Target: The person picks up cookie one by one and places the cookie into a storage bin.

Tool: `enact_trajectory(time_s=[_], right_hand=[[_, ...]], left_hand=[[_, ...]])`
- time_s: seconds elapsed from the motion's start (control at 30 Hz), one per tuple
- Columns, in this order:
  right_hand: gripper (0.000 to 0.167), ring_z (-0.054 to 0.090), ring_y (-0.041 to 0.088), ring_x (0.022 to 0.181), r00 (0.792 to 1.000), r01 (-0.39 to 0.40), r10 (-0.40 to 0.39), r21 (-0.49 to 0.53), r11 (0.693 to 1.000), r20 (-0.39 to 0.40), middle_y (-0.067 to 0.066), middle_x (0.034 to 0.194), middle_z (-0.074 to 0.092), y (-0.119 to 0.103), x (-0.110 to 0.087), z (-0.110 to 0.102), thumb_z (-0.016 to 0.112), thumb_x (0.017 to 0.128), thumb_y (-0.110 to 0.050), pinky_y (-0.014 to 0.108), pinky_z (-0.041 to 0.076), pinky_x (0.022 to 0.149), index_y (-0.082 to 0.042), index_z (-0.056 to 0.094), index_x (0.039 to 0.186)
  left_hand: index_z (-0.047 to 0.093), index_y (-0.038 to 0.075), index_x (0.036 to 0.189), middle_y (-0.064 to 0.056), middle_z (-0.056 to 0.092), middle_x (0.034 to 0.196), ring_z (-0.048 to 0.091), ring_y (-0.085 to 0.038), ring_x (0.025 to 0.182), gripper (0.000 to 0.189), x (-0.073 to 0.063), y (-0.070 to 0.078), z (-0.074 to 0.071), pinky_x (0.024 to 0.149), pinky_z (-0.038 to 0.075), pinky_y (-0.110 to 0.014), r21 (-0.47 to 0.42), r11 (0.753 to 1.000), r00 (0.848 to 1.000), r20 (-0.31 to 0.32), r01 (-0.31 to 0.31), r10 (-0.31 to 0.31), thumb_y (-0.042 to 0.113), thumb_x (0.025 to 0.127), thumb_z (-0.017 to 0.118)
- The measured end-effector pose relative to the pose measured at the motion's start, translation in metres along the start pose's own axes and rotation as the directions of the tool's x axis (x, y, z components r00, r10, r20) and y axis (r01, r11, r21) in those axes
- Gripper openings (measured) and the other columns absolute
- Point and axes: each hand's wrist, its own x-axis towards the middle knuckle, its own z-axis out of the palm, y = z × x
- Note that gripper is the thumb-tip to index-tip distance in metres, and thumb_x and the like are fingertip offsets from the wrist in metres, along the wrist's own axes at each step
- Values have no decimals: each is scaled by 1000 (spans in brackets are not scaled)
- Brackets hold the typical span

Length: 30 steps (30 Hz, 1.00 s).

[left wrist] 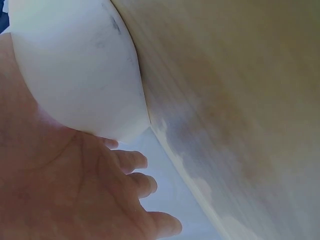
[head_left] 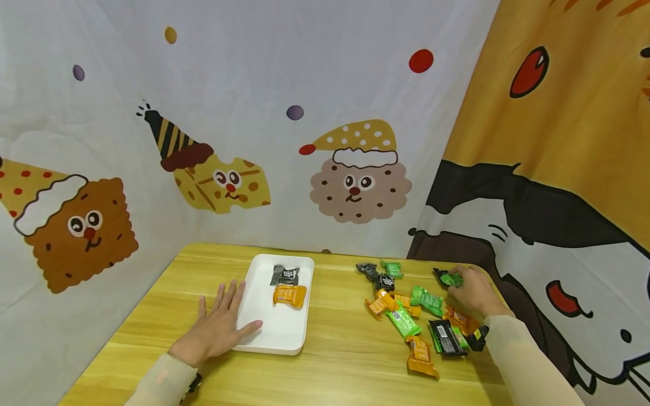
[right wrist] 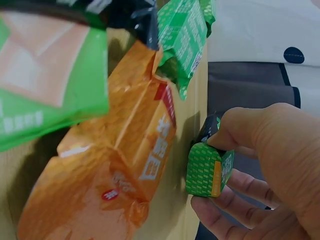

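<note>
My left hand [head_left: 215, 327] lies at the left side of a white tray [head_left: 274, 330], fingers spread and the thumb reaching over the rim. The left wrist view shows its palm and fingertips [left wrist: 142, 185]. Inside the tray lie a black snack packet [head_left: 284, 276] and, just in front, an orange one [head_left: 289, 296]. At the far right of the table, my right hand [head_left: 477, 293] pinches a green snack packet [right wrist: 204, 172] between thumb and fingers. Close behind that packet shows a dark wrapper [head_left: 439, 275], partly covered by it in the right wrist view.
Several loose packets lie right of the tray, among them an orange packet [head_left: 421, 357], a black packet [head_left: 447, 338], a green packet [head_left: 427, 301] and a light green packet [head_left: 403, 320]. A cartoon-printed cloth [head_left: 284, 225] hangs behind the wooden table [head_left: 345, 361].
</note>
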Motion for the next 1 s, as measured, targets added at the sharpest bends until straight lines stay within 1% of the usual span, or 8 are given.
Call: enact_trajectory(time_s=[0.13, 0.27, 0.37, 0.57, 0.73, 0.83, 0.93, 1.0], right_hand=[[47, 55, 70, 143, 1000, 17, -17, 4, 1000, -14, 49, 157, 55, -6, 0, -1, 83, 104, -9, 83, 56, 111, 8, 71, 146], [48, 66, 61, 127, 999, 17, -17, -6, 1000, -31, 44, 148, 60, -16, 0, -2, 84, 104, -11, 77, 61, 102, 6, 71, 146], [48, 70, 55, 117, 999, 15, -15, -5, 1000, -39, 42, 146, 60, -25, 0, -2, 84, 104, -12, 72, 64, 96, 5, 71, 147], [49, 71, 52, 116, 998, 45, -44, 2, 999, -36, 42, 149, 59, -44, 3, -5, 81, 105, -14, 69, 64, 94, 3, 70, 150], [48, 69, 43, 114, 998, 61, -61, 14, 998, -12, 37, 149, 61, -58, 6, -3, 80, 107, -18, 61, 63, 91, -1, 71, 151], [48, 68, 37, 106, 997, 75, -75, 18, 997, -8, 36, 148, 62, -67, 7, -1, 81, 107, -18, 52, 62, 87, -1, 72, 150], [46, 66, 31, 91, 995, 103, -103, 26, 994, -17, 38, 146, 62, -77, 8, 3, 82, 106, -15, 46, 59, 78, 0, 72, 148], [45, 64, 27, 85, 992, 125, -124, 28, 992, -26, 38, 145, 62, -85, 8, 6, 83, 106, -12, 43, 57, 75, 0, 72, 148]], left_hand=[[12, 3, 187, -29, 6, 195, 6, -60, 180, 118, 0, 1, 0, 135, 1, -95, 0, 1000, 1000, 1, 3, -3, 77, 110, 63], [11, 3, 187, -29, 5, 195, 5, -60, 180, 119, 1, 0, 0, 135, 1, -95, -7, 1000, 1000, 4, 6, -6, 77, 110, 63], [11, 3, 187, -29, 6, 195, 4, -60, 180, 119, 1, 0, 0, 135, 1, -95, -7, 1000, 1000, 6, 6, -6, 77, 110, 63], [10, 4, 187, -30, 5, 195, 4, -60, 180, 119, 2, 0, 0, 134, -1, -95, -17, 1000, 1000, 10, 6, -6, 76, 110, 64], [10, 4, 187, -30, 4, 195, 3, -60, 180, 120, 2, 0, -1, 134, -3, -95, -24, 1000, 1000, 17, 8, -7, 77, 109, 64], [9, 4, 187, -29, 4, 195, 2, -60, 180, 120, 2, -1, -1, 134, -3, -95, -21, 1000, 1000, 20, 6, -6, 77, 109, 63], [9, 4, 187, -29, 3, 195, 3, -60, 180, 120, 2, -1, 0, 134, -2, -95, -17, 1000, 1000, 19, 4, -4, 78, 109, 62], [9, 4, 187, -29, 3, 195, 3, -60, 180, 120, 2, -2, 0, 135, -1, -95, -12, 1000, 1000, 19, 5, -5, 78, 109, 62]])
